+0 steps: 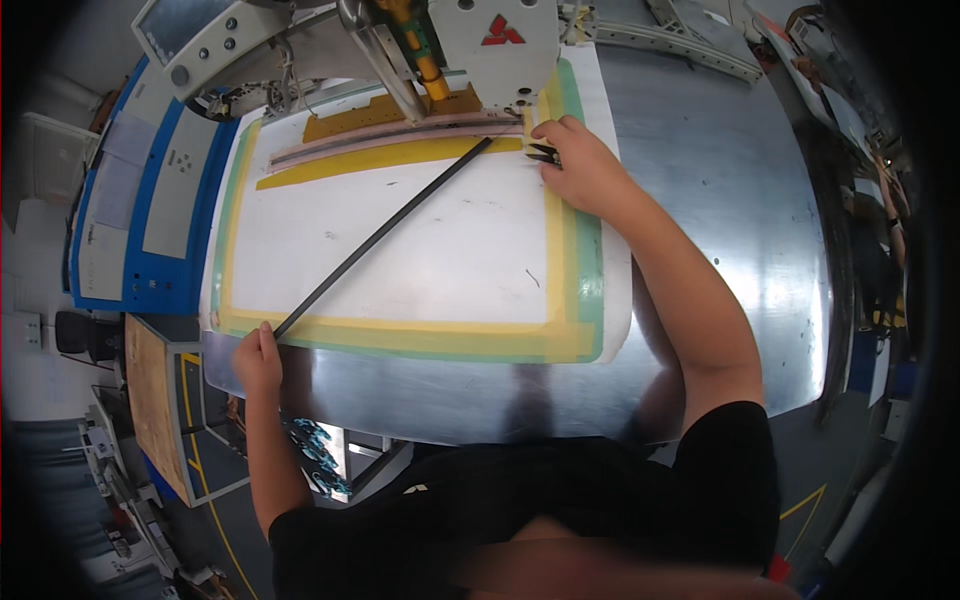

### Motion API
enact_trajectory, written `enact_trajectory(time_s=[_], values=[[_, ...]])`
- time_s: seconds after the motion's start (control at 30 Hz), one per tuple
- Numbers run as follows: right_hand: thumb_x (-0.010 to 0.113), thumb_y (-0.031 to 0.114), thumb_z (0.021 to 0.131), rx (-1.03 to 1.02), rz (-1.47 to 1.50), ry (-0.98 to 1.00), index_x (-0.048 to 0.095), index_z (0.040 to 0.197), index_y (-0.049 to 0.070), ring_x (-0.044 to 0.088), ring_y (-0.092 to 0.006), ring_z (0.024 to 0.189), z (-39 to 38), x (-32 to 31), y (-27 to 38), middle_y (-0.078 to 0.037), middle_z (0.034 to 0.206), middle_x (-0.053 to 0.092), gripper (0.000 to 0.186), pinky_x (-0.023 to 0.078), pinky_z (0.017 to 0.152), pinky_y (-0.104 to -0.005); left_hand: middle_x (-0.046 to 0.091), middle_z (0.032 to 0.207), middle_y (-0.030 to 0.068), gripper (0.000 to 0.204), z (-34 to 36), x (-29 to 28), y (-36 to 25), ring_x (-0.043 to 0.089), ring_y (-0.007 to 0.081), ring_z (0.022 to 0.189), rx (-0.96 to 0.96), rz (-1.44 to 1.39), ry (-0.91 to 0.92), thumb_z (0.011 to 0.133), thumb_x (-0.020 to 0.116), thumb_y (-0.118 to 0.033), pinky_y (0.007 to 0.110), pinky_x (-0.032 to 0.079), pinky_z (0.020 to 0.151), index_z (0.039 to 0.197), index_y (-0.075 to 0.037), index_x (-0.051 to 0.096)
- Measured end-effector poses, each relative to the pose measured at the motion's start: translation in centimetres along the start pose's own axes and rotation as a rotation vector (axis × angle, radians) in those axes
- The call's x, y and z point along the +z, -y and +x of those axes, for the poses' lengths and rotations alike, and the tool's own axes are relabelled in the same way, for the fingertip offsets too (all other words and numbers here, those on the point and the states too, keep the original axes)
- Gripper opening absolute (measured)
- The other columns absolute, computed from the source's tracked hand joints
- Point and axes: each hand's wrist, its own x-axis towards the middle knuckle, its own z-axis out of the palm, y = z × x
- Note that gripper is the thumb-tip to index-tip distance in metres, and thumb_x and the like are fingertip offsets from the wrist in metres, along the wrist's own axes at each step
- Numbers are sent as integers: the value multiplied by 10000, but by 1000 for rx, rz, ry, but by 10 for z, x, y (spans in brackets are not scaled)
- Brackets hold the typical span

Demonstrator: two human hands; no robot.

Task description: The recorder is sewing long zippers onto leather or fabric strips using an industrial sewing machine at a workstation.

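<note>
A long, narrow dark strip slants across the white work surface. Its near end is pinched in my left hand, at the front left corner of the taped area. The far end reaches the yellow plate under the machine head. My right hand is closed around a small black tool that looks like snips, its tip pointing left. That hand is beside the right end of a pink strip with a dark line, which lies beneath the machine. My palm hides part of the tool.
The machine head overhangs the back, with a control panel on its left. Yellow and green tape borders the white surface. Shiny metal tabletop extends to the right. A blue cabinet stands at left, near a wooden-topped table.
</note>
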Motion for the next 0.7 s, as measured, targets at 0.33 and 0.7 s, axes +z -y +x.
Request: enact_trajectory(time_s=[0.33, 0.7], values=[[609, -36, 912, -204, -248, 16, 636, 1231, 27, 644, -365, 1126, 20, 18, 26, -170, 1204, 613, 327, 541, 961, -447, 360, 594, 37, 468, -29, 4, 65, 327, 101, 607, -115, -332, -52, 1077, 582, -186, 367, 274, 522, 682, 35, 460], [698, 25, 864, -195, -42, -2, 719, 1188, 27, 658, -380, 1087, 33, 45, 47, -166, 1149, 653, 325, 539, 955, -453, 357, 582, 28, 467, -34, 2, 68, 336, 100, 572, -142, -466, -97, 1058, 601, -162, 353, 267, 520, 672, 12, 405]])
